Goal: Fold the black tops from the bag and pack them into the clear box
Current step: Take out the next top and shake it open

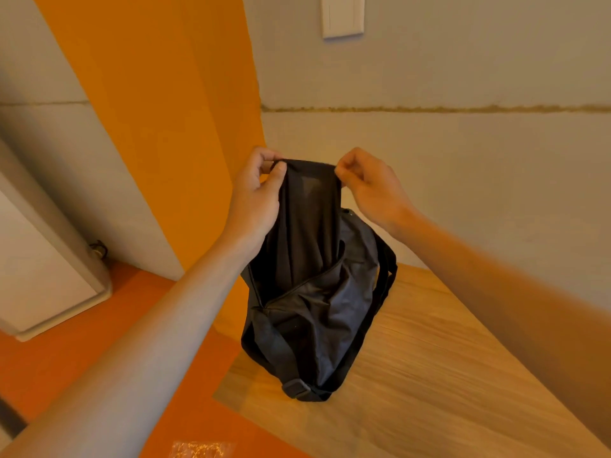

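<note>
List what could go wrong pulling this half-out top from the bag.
1. The left hand and the right hand both pinch the black top. Neither steadies the bag, so it may lift or tip with the cloth.
2. The bag sits near the left edge of the table and could slide off.
3. Such light pinches on the top's upper edge may slip.

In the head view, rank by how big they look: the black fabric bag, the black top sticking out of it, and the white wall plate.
1. Black fabric bag, largest.
2. Black top, visible part only; the rest is hidden in the bag.
3. White rectangular wall plate, smallest, but farthest away and cropped at the top.
</note>
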The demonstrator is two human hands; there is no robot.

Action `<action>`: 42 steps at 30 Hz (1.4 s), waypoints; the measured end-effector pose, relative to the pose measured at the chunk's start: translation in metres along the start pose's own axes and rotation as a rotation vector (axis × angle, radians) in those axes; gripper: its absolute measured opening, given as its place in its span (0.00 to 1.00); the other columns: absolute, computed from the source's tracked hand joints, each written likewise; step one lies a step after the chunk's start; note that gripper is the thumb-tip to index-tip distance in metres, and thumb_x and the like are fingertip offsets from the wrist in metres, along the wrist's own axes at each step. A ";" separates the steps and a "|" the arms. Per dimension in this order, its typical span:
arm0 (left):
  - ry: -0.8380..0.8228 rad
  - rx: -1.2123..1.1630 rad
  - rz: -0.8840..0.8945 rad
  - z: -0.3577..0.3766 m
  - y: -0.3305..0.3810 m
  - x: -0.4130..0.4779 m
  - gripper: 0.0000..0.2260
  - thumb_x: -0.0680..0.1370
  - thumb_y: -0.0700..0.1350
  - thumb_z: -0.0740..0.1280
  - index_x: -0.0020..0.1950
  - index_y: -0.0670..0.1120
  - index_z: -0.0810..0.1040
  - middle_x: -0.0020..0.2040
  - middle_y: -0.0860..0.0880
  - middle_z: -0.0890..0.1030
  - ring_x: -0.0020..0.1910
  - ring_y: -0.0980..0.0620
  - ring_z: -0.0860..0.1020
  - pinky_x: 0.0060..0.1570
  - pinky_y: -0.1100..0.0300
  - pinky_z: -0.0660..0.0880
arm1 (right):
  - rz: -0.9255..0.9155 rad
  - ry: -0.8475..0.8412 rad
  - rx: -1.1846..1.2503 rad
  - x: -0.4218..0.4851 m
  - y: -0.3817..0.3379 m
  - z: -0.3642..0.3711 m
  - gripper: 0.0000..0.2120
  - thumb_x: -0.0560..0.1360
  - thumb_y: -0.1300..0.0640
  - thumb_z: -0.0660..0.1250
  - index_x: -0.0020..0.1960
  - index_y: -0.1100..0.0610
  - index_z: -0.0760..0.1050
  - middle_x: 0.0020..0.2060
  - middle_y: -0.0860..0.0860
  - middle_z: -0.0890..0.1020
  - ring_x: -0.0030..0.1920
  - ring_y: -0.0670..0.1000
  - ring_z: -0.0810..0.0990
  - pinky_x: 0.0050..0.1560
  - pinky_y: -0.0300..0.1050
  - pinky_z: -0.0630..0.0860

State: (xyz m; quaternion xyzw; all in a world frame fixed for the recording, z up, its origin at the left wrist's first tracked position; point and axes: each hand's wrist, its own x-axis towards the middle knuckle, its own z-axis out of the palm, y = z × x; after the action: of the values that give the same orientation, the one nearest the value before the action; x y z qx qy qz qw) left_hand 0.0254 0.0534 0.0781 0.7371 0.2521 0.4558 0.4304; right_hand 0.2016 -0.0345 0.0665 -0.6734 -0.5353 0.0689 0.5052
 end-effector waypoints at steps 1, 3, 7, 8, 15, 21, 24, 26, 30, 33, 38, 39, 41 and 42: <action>-0.015 0.028 0.005 0.003 0.004 0.002 0.06 0.87 0.45 0.58 0.55 0.44 0.72 0.47 0.48 0.74 0.42 0.53 0.74 0.40 0.58 0.70 | 0.001 0.033 0.023 0.003 -0.007 -0.007 0.06 0.85 0.56 0.60 0.50 0.53 0.73 0.42 0.47 0.81 0.41 0.39 0.79 0.42 0.34 0.74; -0.061 0.118 0.060 0.009 0.013 0.005 0.07 0.88 0.46 0.55 0.54 0.45 0.69 0.43 0.47 0.71 0.37 0.55 0.70 0.37 0.60 0.66 | -0.020 0.062 0.027 0.006 -0.021 -0.022 0.06 0.86 0.56 0.58 0.51 0.53 0.71 0.41 0.57 0.82 0.40 0.49 0.80 0.43 0.44 0.76; -0.262 0.174 0.069 0.018 0.042 0.012 0.10 0.85 0.52 0.61 0.54 0.45 0.70 0.38 0.50 0.74 0.31 0.60 0.73 0.34 0.65 0.69 | -0.083 0.146 0.043 0.012 -0.051 -0.058 0.06 0.87 0.55 0.57 0.54 0.54 0.70 0.43 0.59 0.83 0.40 0.47 0.80 0.39 0.43 0.76; -0.353 0.205 0.032 0.019 0.049 0.015 0.11 0.83 0.54 0.65 0.57 0.46 0.73 0.43 0.51 0.79 0.36 0.59 0.79 0.38 0.63 0.74 | -0.090 0.159 0.045 0.012 -0.057 -0.067 0.06 0.87 0.54 0.56 0.55 0.54 0.70 0.44 0.60 0.83 0.42 0.52 0.82 0.40 0.47 0.77; -0.587 -0.102 -0.241 0.031 0.098 0.028 0.10 0.77 0.43 0.73 0.56 0.39 0.83 0.54 0.43 0.86 0.53 0.44 0.85 0.59 0.49 0.79 | -0.040 0.224 0.015 0.002 -0.084 -0.136 0.06 0.87 0.50 0.53 0.56 0.45 0.69 0.51 0.51 0.81 0.54 0.53 0.81 0.54 0.55 0.82; -0.630 -0.414 -0.126 0.062 0.151 0.050 0.15 0.78 0.46 0.69 0.61 0.40 0.76 0.59 0.40 0.79 0.60 0.43 0.78 0.67 0.48 0.73 | -0.094 0.244 -0.127 0.005 -0.110 -0.217 0.07 0.87 0.49 0.55 0.56 0.46 0.71 0.49 0.46 0.79 0.49 0.47 0.79 0.45 0.42 0.78; -0.612 -0.403 -0.100 0.081 0.180 0.057 0.09 0.81 0.46 0.68 0.56 0.41 0.79 0.53 0.42 0.81 0.55 0.45 0.81 0.63 0.49 0.74 | -0.071 0.199 -0.211 0.004 -0.118 -0.260 0.07 0.86 0.49 0.56 0.52 0.45 0.72 0.48 0.49 0.81 0.47 0.50 0.80 0.46 0.46 0.77; -0.625 -0.385 -0.069 0.094 0.196 0.060 0.10 0.81 0.48 0.68 0.57 0.42 0.77 0.53 0.43 0.80 0.55 0.46 0.80 0.62 0.49 0.74 | -0.062 0.213 -0.231 -0.002 -0.124 -0.290 0.08 0.86 0.48 0.57 0.51 0.44 0.72 0.49 0.50 0.82 0.50 0.53 0.81 0.48 0.47 0.78; -0.602 -0.292 0.052 0.122 0.232 0.065 0.06 0.81 0.47 0.69 0.47 0.46 0.77 0.46 0.45 0.79 0.50 0.48 0.80 0.55 0.53 0.73 | -0.076 0.215 -0.347 -0.015 -0.140 -0.344 0.07 0.86 0.48 0.57 0.54 0.46 0.72 0.49 0.51 0.83 0.49 0.52 0.82 0.48 0.45 0.79; -0.522 -0.086 0.236 0.139 0.266 0.071 0.06 0.80 0.48 0.70 0.45 0.49 0.79 0.41 0.51 0.81 0.46 0.53 0.82 0.50 0.57 0.74 | -0.083 0.174 -0.594 -0.023 -0.155 -0.382 0.09 0.86 0.46 0.56 0.56 0.48 0.71 0.50 0.50 0.83 0.48 0.50 0.81 0.46 0.43 0.76; -0.545 0.092 0.385 0.145 0.296 0.080 0.12 0.78 0.50 0.73 0.39 0.47 0.76 0.34 0.54 0.76 0.37 0.58 0.77 0.41 0.60 0.69 | 0.065 -0.017 -0.801 -0.048 -0.184 -0.428 0.24 0.74 0.33 0.62 0.51 0.53 0.81 0.41 0.50 0.84 0.42 0.51 0.82 0.41 0.41 0.72; -0.599 -0.013 0.341 0.147 0.301 0.077 0.10 0.79 0.50 0.72 0.40 0.48 0.78 0.36 0.53 0.79 0.40 0.57 0.79 0.42 0.61 0.72 | 0.132 -0.088 -0.851 -0.052 -0.185 -0.435 0.27 0.71 0.32 0.64 0.48 0.55 0.83 0.39 0.52 0.85 0.40 0.53 0.83 0.40 0.41 0.73; -0.628 -0.238 0.243 0.153 0.310 0.073 0.09 0.81 0.50 0.69 0.43 0.48 0.80 0.39 0.53 0.81 0.44 0.55 0.80 0.44 0.62 0.75 | 0.252 -0.158 -0.873 -0.059 -0.183 -0.446 0.25 0.68 0.33 0.69 0.42 0.56 0.83 0.34 0.50 0.85 0.38 0.52 0.83 0.42 0.42 0.73; -0.601 -0.309 0.221 0.156 0.314 0.072 0.10 0.82 0.50 0.67 0.42 0.49 0.79 0.39 0.53 0.80 0.44 0.55 0.79 0.43 0.62 0.75 | 0.281 -0.158 -0.840 -0.062 -0.181 -0.451 0.22 0.68 0.35 0.71 0.40 0.55 0.83 0.32 0.48 0.84 0.36 0.49 0.82 0.44 0.42 0.72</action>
State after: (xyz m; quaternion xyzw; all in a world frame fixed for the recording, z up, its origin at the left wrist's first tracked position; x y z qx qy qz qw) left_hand 0.1903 -0.1122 0.3492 0.7873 -0.0390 0.2950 0.5399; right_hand 0.3434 -0.3728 0.3922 -0.8789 -0.4573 -0.0352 0.1311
